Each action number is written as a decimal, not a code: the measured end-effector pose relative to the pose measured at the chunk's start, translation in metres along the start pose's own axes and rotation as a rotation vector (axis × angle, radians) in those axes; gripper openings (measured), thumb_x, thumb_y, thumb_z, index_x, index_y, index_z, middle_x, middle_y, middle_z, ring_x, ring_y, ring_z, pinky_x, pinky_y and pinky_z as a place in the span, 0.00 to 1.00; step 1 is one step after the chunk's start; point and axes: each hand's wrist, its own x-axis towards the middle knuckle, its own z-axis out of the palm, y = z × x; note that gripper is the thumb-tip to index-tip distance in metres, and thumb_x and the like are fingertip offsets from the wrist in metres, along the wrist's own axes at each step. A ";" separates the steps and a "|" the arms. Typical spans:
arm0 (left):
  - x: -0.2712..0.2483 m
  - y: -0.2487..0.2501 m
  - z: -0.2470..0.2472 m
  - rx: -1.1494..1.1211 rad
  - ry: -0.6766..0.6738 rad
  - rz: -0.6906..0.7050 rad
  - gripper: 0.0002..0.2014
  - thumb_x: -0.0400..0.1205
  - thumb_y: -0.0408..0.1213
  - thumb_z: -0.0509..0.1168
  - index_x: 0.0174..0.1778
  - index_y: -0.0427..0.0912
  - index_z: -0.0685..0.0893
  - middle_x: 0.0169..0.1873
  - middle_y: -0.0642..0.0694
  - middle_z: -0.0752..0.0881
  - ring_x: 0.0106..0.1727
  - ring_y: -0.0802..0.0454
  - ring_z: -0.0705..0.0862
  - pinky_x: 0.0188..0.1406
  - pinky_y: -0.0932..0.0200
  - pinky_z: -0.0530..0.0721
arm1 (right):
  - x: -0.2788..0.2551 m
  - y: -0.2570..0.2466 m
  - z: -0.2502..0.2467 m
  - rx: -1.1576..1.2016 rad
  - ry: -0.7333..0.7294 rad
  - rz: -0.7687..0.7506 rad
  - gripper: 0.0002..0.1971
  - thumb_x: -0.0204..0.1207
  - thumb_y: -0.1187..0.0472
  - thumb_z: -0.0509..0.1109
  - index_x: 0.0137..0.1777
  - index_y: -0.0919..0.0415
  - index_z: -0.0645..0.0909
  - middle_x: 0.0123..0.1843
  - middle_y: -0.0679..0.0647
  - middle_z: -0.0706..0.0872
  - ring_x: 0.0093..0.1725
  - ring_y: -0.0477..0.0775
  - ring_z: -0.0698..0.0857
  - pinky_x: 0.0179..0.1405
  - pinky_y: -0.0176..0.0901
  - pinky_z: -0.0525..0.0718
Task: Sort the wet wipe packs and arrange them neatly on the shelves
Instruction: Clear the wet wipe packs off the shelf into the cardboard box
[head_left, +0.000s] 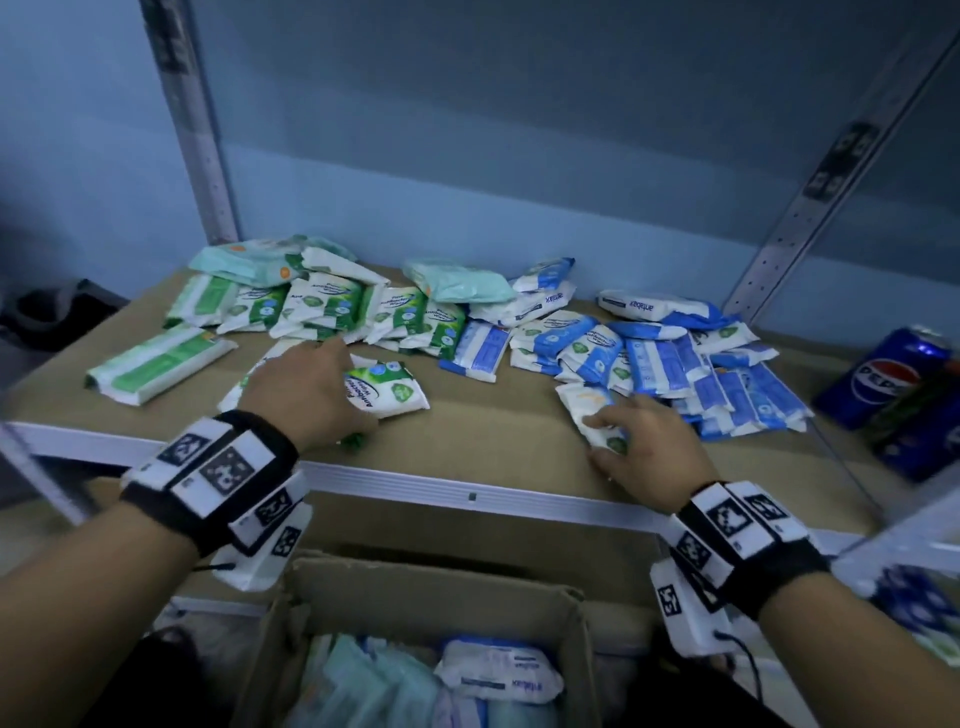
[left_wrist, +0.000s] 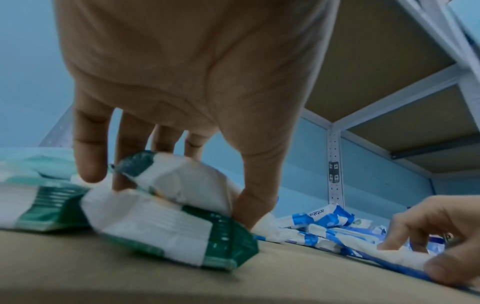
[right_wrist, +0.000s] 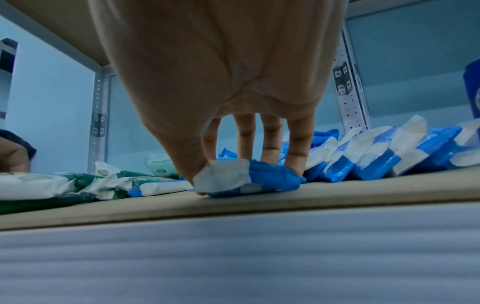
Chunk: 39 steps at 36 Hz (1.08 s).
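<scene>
From the head camera, a brown shelf (head_left: 493, 415) with a white front rail carries two loose heaps of wet wipe packs: green-and-white packs (head_left: 322, 306) to the left and blue-and-white packs (head_left: 675, 358) to the right, with a few pale mint packs (head_left: 457, 280) lying on top near the back. The left hand (head_left: 306, 395) lies over a green pack (head_left: 387, 387) at the near edge of the green heap, fingers reaching across it and thumb tucked at its near side. The right hand (head_left: 649, 441) rests on a blue pack (head_left: 597, 415) at the near edge of the blue heap, thumb at the pack's near end. A blue Pepsi can (head_left: 883, 379) stands at the right end of the shelf, and an open cardboard box (head_left: 415, 649) below the rail holds more packs. In the left wrist view, the left hand's (left_wrist: 182, 82) grip pinches a tilted green pack (left_wrist: 182, 181) between thumb (left_wrist: 254, 197) and fingers, and this pack leans on another green pack (left_wrist: 168, 228) lying on the shelf (left_wrist: 155, 277); the right hand (left_wrist: 441, 230) shows at the far right, pressing on a blue pack. In the right wrist view, the right hand's (right_wrist: 221, 72) grip pinches a blue pack (right_wrist: 246, 176) that lies flat on the shelf (right_wrist: 337, 195), thumb at its white end and fingers (right_wrist: 297, 144) at its far edge, just beside a row of blue packs (right_wrist: 376, 158) leaning on one another.
</scene>
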 end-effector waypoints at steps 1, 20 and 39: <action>-0.005 -0.001 0.002 0.020 0.047 0.006 0.32 0.70 0.58 0.76 0.62 0.44 0.74 0.53 0.40 0.83 0.53 0.40 0.81 0.44 0.51 0.79 | -0.002 -0.002 0.000 0.026 0.018 -0.003 0.18 0.73 0.52 0.76 0.64 0.45 0.85 0.65 0.55 0.81 0.65 0.63 0.78 0.64 0.54 0.78; -0.011 -0.002 0.012 -0.004 0.108 0.020 0.29 0.75 0.58 0.71 0.62 0.45 0.69 0.42 0.44 0.83 0.44 0.41 0.82 0.36 0.54 0.71 | 0.103 -0.080 -0.032 -0.074 0.236 0.038 0.16 0.78 0.56 0.68 0.64 0.57 0.84 0.63 0.59 0.82 0.63 0.64 0.79 0.59 0.50 0.80; -0.003 -0.005 0.018 -0.225 0.103 0.007 0.38 0.71 0.65 0.72 0.69 0.46 0.68 0.62 0.44 0.80 0.60 0.41 0.82 0.49 0.51 0.78 | 0.172 -0.093 -0.001 -0.322 -0.032 0.375 0.37 0.73 0.38 0.71 0.75 0.57 0.66 0.71 0.65 0.70 0.68 0.66 0.76 0.54 0.53 0.79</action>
